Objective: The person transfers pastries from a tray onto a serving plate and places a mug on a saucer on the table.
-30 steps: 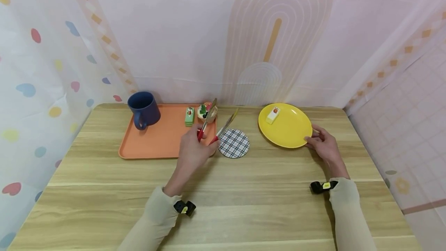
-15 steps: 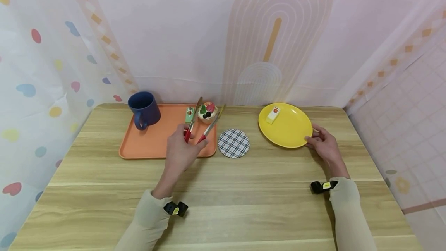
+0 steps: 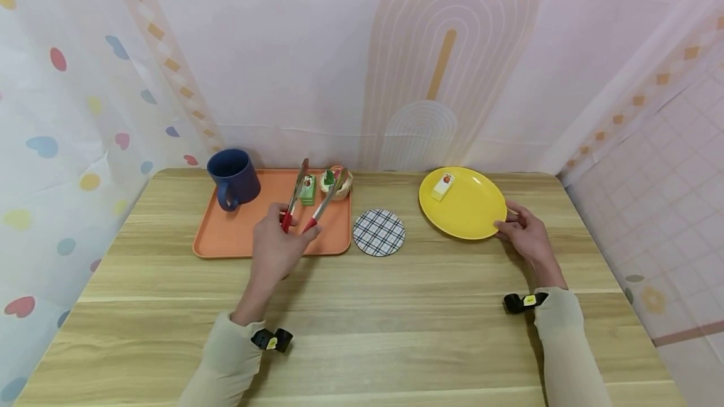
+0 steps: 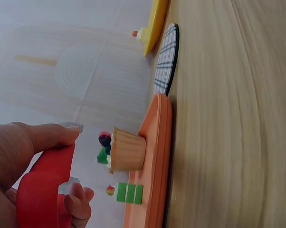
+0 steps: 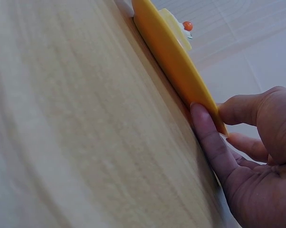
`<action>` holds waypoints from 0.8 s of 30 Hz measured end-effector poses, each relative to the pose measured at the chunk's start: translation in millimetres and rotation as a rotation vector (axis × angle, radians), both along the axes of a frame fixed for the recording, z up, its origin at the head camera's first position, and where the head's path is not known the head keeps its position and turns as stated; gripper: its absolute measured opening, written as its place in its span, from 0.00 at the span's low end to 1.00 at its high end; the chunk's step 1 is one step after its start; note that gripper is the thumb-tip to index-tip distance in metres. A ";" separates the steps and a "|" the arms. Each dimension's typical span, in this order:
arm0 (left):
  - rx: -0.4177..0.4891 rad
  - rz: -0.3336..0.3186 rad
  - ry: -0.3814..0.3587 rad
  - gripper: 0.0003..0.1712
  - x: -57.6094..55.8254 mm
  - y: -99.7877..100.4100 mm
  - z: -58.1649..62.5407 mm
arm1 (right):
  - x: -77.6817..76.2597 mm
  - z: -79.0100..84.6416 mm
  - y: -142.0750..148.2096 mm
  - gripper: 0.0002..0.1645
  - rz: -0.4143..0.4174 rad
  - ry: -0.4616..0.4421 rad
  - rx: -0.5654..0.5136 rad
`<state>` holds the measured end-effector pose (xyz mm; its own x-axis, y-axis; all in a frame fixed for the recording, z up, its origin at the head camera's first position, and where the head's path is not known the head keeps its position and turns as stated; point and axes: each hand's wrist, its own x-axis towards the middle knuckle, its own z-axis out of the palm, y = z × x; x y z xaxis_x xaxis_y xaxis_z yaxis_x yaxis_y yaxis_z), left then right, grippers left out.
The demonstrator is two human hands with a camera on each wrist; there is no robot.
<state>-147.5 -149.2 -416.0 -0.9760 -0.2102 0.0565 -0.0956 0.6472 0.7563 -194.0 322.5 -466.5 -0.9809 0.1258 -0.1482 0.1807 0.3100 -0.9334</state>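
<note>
My two hands are well apart. My left hand (image 3: 274,244) grips the red-handled tongs (image 3: 323,206) by the handles; their arms are spread and point to the far side. My right hand (image 3: 526,234) pinches the rim of the yellow plate (image 3: 469,212) at its near right edge. A pale yellow cake (image 3: 443,187) sits on the plate toward the far left.

The green cake (image 3: 308,190) stands near the far edge of the orange tray (image 3: 243,237), at the right part. From my left hand it lies to the far right; that hand is much the nearer of the two. Its long axis appears to run near to far. Seen from above, it falls between the arms of the tongs: the left arm passes just beside it, the right arm crosses in front of the cupcake (image 4: 128,149). The tips are mostly hidden in the left wrist view, so I cannot confirm their height or any contact.

Also noted: a blue mug (image 3: 234,178) at the tray's far left; a checked coaster (image 3: 379,233) just right of the tray.
</note>
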 end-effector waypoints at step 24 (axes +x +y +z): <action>-0.036 0.014 0.040 0.30 -4.5 -19.3 -15.0 | -0.3 0.2 -0.9 0.41 -0.017 -0.002 -0.010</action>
